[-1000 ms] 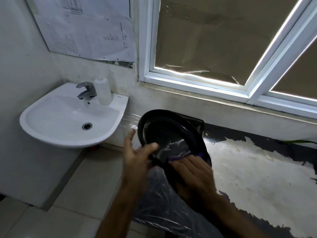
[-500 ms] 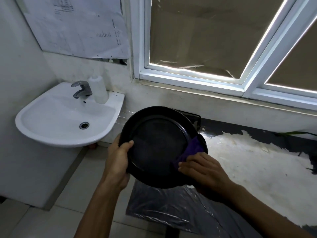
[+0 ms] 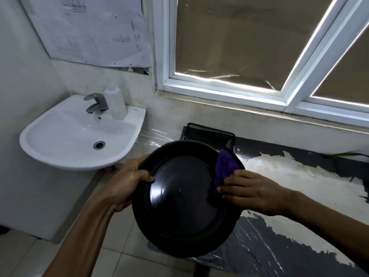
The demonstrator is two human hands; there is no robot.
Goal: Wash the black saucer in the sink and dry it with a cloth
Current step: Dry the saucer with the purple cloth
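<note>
Now the black saucer [image 3: 183, 198] faces me almost full on, where a second ago I had it tilted edge-on with the cloth rubbing low near its bottom; the purple cloth [image 3: 224, 172] has since travelled up to the right side of the rim, so I judge the washing done and the drying well along, working round the edge. My left hand [image 3: 123, 186] grips the left rim, thumb hooked over the front lip onto the inner face and the other fingers curled behind, out of sight. My right hand [image 3: 251, 192] presses the cloth against the right rim with fingers fairly flat on it; whether the thumb wraps behind the saucer I cannot tell. The saucer is held in the air between both hands, above the floor and the plastic-wrapped counter [image 3: 299, 176], well to the right of the white sink [image 3: 60, 156], whose tap [image 3: 95, 101] shows no running water.
</note>
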